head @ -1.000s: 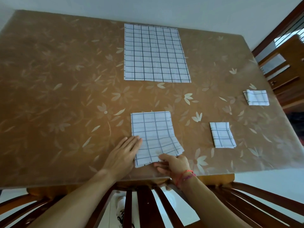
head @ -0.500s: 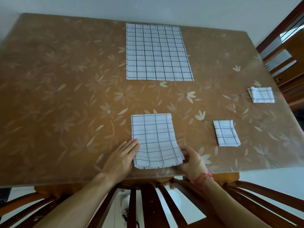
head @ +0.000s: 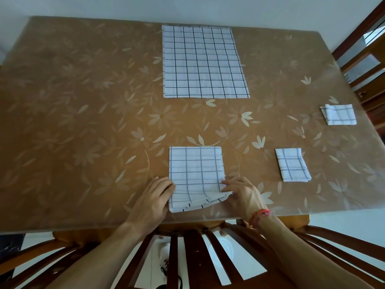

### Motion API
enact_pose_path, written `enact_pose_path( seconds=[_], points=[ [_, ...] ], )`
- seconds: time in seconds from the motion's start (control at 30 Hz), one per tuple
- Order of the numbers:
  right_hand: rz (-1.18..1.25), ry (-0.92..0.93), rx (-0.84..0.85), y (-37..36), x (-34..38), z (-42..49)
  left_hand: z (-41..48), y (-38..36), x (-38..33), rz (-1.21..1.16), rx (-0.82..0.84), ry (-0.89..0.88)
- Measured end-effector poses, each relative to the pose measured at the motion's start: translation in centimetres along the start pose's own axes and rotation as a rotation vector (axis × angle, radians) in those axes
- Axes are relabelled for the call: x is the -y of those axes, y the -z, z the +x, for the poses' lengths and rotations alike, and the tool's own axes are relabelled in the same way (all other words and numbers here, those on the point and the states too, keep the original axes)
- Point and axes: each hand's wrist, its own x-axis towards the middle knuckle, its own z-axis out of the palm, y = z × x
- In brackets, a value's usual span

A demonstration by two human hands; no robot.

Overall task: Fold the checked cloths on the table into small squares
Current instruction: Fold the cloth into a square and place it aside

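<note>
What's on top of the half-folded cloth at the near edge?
Left hand touches the cloth at its left edge; right hand pinches its lifted near-right corner. Table beneath is hidden.

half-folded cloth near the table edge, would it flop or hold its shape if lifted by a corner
Probably floppy: the half-folded cloth sags and ripples where the right hand pinches its near corner. Likely light, since its layers look thin. It may slide easily on the glossy table.

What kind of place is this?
Probably a home dining room: a table under a brown flowered cover, wooden chairs at its near and right sides, checked cloths being folded.
</note>
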Motion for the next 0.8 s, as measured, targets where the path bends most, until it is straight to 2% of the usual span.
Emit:
enact_pose_path(
  seconds=[0.1, 0.2, 0.33, 0.43, 0.8],
  points=[
    [-0.013, -0.02, -0.007, 0.2, 0.1, -0.2, 0.3, 0.0, 0.1, -0.038, -0.079, 0.014],
    [-0.003, -0.138, -0.008, 0.4, 0.4, 0.0, 0.6, -0.1, 0.4, -0.035, -0.102, 0.064],
    [-0.108, -0.26, 0.09, 1.0, 1.0, 1.3, 1.5, 0.1, 0.3, -0.038, -0.129, 0.151],
    [-0.107, -0.314, 0.096, 1.2, 1.3, 2.2, 2.2, 0.3, 0.2, -0.049, -0.146, 0.211],
    [-0.076, -0.409, 0.137, 0.6, 1.0, 6.0, 5.0, 0.4, 1.3, -0.075, -0.108, 0.345]
  ],
)
